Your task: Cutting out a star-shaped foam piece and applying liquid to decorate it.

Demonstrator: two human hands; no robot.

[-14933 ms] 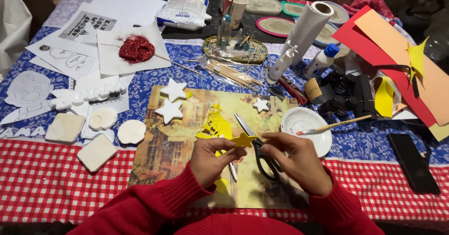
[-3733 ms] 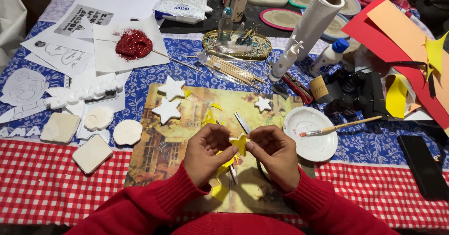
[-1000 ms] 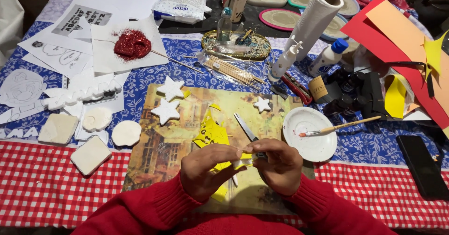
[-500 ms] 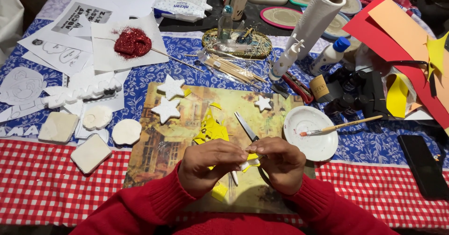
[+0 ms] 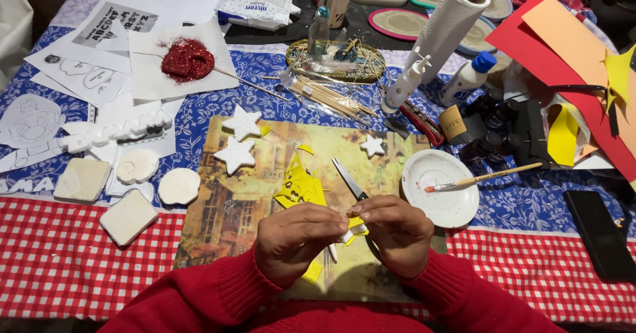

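- The left hand [image 5: 299, 239] and the right hand [image 5: 391, 232] were held together over the near part of the picture placemat [image 5: 225, 220], fingertips meeting.
- A small yellow star piece [image 5: 354, 230] was pinched between the curled fingers of both hands, directly above the placemat; only its lower edge was seen below the fingertips.
- The left hand was closed around the piece's left side, and the right hand was closed on its right side. Whether anything else was gripped in the right hand could not be told.
- A pair of scissors [image 5: 349, 179] was laid on the placemat just beyond the hands, blades pointing away from the person.
- Yellow paper scraps [image 5: 301, 186] were spread on the placemat to the left of the scissors.
- Three white stars [image 5: 242, 124] were set along the far part of the placemat, two at its left and one at its right.
- A white plate [image 5: 457, 204] was placed just beside the right edge of the placemat, with a paintbrush [image 5: 483, 177] resting across it.
- White plaster shapes [image 5: 129, 215] were laid to the left of the placemat on the checked cloth.
- Red glitter [image 5: 187, 59] was heaped on a paper sheet well beyond the placemat's far left corner.
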